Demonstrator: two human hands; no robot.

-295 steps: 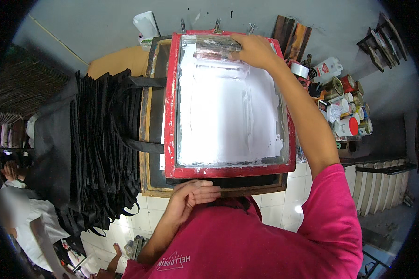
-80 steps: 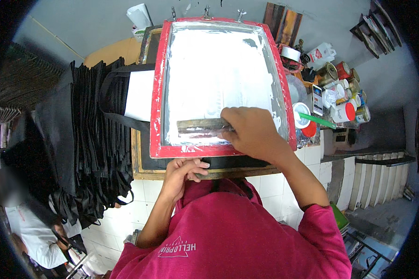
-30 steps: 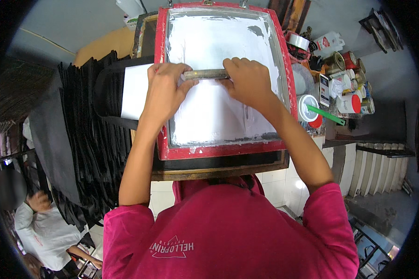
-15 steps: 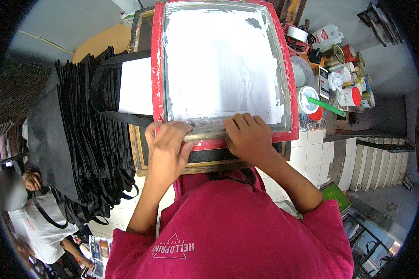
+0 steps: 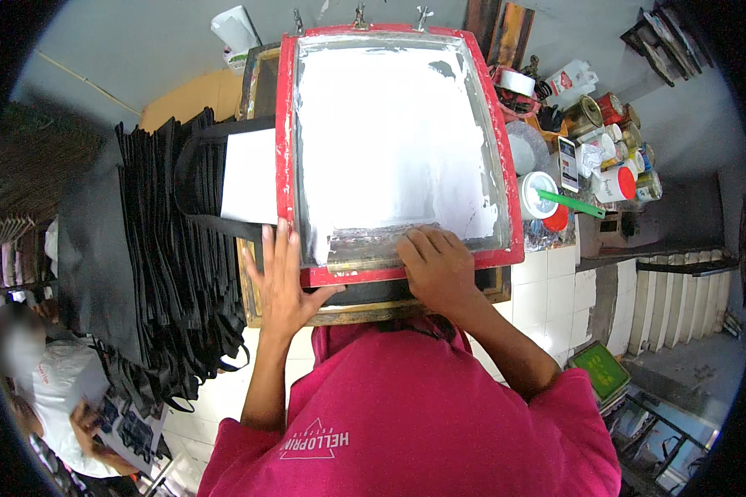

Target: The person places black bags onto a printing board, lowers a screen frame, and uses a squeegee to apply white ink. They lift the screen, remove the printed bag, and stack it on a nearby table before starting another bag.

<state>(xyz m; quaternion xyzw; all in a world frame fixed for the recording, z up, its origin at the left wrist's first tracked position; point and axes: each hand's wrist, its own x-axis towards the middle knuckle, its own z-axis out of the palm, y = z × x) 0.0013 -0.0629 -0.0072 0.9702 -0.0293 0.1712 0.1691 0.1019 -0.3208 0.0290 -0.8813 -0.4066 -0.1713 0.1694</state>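
A red screen-printing frame (image 5: 285, 124) lies in front of me, its mesh (image 5: 389, 124) largely covered in white ink. Along the near end of the mesh rests a squeegee (image 5: 360, 248) with a smeared blade. My right hand (image 5: 438, 265) has its fingers curled over the squeegee's right part. At the near left corner my left hand (image 5: 283, 277) touches the frame, fingers spread and nothing held. From under the frame's left side stick out a white sheet (image 5: 249, 178) and a black bag handle (image 5: 184, 170). Metal clamps (image 5: 360, 16) stand at the frame's far edge.
Black bags (image 5: 166, 257) hang in a thick stack at left. To the right stand a white tub (image 5: 537, 192) with a green spatula (image 5: 572, 202), a phone (image 5: 568, 164) and several cans (image 5: 586, 116). At lower left a person (image 5: 62, 398) holds a printed sheet.
My left hand has let go of the squeegee and spread onto the frame's corner. My right hand stays on it. The view has shifted; the other person's hands have moved lower.
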